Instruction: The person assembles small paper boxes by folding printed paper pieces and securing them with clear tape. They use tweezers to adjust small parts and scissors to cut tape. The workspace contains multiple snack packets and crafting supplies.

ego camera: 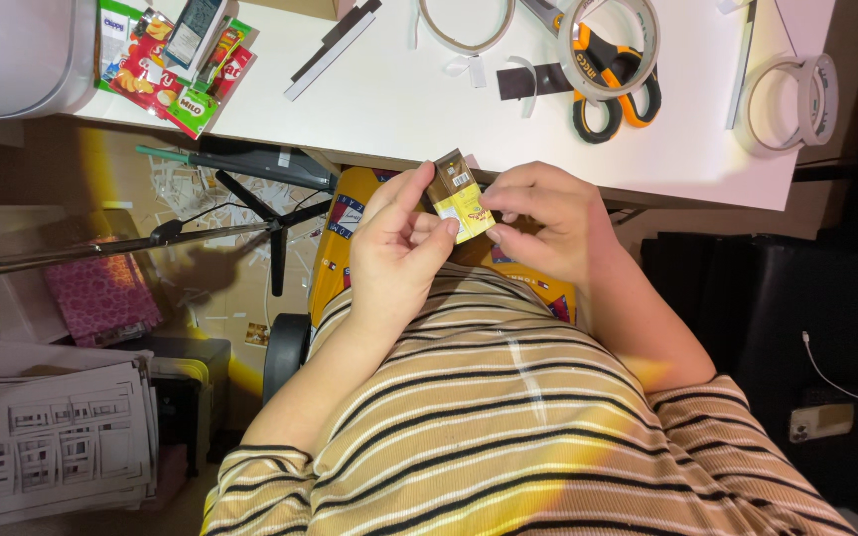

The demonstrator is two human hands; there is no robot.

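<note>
Both hands pinched a small brown-and-yellow paper box (456,197), probably light and crushable: left hand (399,253) gripped its edge, right hand (543,218) its corner.

White surface (399,99) spans the top of the frame, edge running toward the right. On it: orange-and-black scissors (613,84), tape rolls (796,99) at upper right, colourful snack packets (176,65) at upper left, loose paper strips. Grey rounded object (17,55) in the upper left corner, kind unclear. Below the surface, tan floor (220,278) littered with white paper scraps, warm yellow light patch on it. Black tripod legs (250,213) and a metal pole cross left of centre. Pink patterned bag (101,298) at left. Stack of printed sheets (52,447) lower left. Dark chair (747,298) at right, white cable (846,387) and small device lower right.
</note>
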